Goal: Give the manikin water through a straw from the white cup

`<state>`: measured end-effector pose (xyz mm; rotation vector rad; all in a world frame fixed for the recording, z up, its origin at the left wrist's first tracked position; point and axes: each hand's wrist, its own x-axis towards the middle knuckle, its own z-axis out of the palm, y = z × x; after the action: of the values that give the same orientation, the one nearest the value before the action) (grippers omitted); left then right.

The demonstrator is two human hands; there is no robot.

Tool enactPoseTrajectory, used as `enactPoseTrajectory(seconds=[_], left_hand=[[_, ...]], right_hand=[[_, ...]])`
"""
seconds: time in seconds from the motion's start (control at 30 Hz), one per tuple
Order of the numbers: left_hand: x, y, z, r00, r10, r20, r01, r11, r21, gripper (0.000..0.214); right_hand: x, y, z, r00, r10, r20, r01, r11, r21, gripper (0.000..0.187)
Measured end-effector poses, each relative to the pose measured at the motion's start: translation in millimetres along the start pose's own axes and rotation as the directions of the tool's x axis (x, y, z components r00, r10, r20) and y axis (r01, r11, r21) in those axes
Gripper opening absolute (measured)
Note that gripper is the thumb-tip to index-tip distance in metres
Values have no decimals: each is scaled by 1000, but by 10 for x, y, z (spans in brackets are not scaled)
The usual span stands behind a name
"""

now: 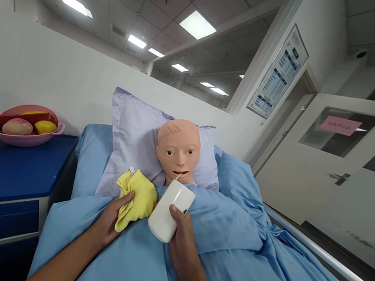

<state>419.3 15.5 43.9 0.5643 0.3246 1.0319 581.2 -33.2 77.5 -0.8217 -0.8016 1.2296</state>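
Observation:
A training manikin point(176, 148) lies in a bed under a blue blanket point(226, 256), its head on a lilac pillow point(130, 141). My right hand point(182, 234) is closed round a white cup point(169, 209), tilted toward the manikin's mouth, and a thin straw point(178, 176) runs from the cup to the lips. My left hand point(111, 221) grips a yellow cloth point(136, 196) just left of the cup, beside the manikin's chin.
A blue bedside cabinet point(1, 168) stands at the left with a pink bowl point(20, 138) of fruit on it. A metal bed rail point(332, 261) runs along the right side. A white door point(332, 168) is at the right, a white partition behind the bed.

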Motion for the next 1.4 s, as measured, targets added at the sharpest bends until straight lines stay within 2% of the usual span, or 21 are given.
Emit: enactPoseTrajectory(seconds=[0.1, 0.17, 0.23, 0.27, 0.3, 0.33, 0.4, 0.43, 0.5, 0.53, 0.57, 0.63, 0.67, 0.77, 0.87, 0.97, 1.03, 1.13, 1.27, 1.33, 1.4], left_hand=[[14, 3, 77, 992, 105, -69, -100, 993, 70, 47], [21, 17, 168, 960, 246, -135, -220, 958, 183, 48], [23, 48, 296, 885, 429, -181, -343, 863, 371, 47], [26, 68, 371, 829, 533, -171, -400, 777, 487, 45], [35, 91, 453, 763, 636, -117, -454, 656, 603, 40], [54, 114, 538, 687, 726, -3, -518, 493, 699, 36], [136, 158, 708, 489, 795, 358, -659, 68, 749, 32], [204, 175, 788, 375, 748, 548, -709, -149, 690, 36], [389, 195, 927, 185, 515, 837, -727, -501, 469, 43], [498, 197, 981, 135, 368, 920, -697, -625, 353, 44], [611, 194, 1023, 114, 225, 968, -652, -718, 244, 42], [822, 177, 1070, 116, -5, 993, -555, -830, 61, 36], [907, 166, 1076, 121, -78, 990, -515, -857, -4, 34], [1026, 141, 1024, 153, -142, 978, -480, -876, -52, 31], [933, 140, 873, 219, -81, 972, -574, -816, 62, 33], [737, 158, 685, 322, -17, 947, -702, -676, 226, 37], [627, 165, 625, 367, 33, 930, -748, -584, 316, 39], [574, 145, 739, 384, 114, 916, -797, -461, 391, 40], [709, 90, 1033, 401, 150, 904, -831, -355, 427, 38], [784, 71, 1027, 421, 136, 897, -831, -340, 441, 35], [806, 62, 884, 438, 122, 891, -819, -354, 451, 35]], right_hand=[[14, 56, -29, 999, -31, -23, 30, 998, -52, 60], [27, 114, -49, 994, -93, -53, 87, 990, -111, 63], [35, 160, -64, 978, -183, -101, 161, 966, -201, 69], [36, 171, -68, 963, -235, -132, 197, 948, -251, 72], [34, 173, -70, 941, -291, -170, 232, 925, -299, 74], [31, 165, -71, 914, -347, -210, 264, 903, -340, 76], [28, 134, -73, 851, -435, -294, 312, 870, -382, 76], [31, 115, -77, 821, -466, -330, 337, 862, -380, 76], [53, 87, -91, 768, -504, -396, 386, 857, -342, 78], [70, 78, -101, 748, -512, -422, 406, 856, -319, 80], [89, 74, -113, 730, -516, -448, 421, 856, -301, 82], [125, 70, -134, 708, -511, -487, 427, 859, -282, 83], [138, 68, -141, 703, -504, -501, 422, 864, -276, 83], [149, 58, -145, 710, -477, -519, 407, 878, -251, 82], [134, 46, -138, 715, -481, -508, 397, 877, -272, 82], [131, 52, -149, 721, -469, -511, 357, 883, -306, 82], [144, 68, -170, 734, -449, -510, 333, 892, -307, 82], [168, 93, -198, 737, -475, -482, 371, 879, -299, 80], [167, 80, -182, 738, -499, -455, 424, 867, -263, 77], [149, 54, -148, 753, -474, -456, 424, 880, -213, 77], [126, 26, -112, 758, -448, -474, 407, 893, -192, 79]])
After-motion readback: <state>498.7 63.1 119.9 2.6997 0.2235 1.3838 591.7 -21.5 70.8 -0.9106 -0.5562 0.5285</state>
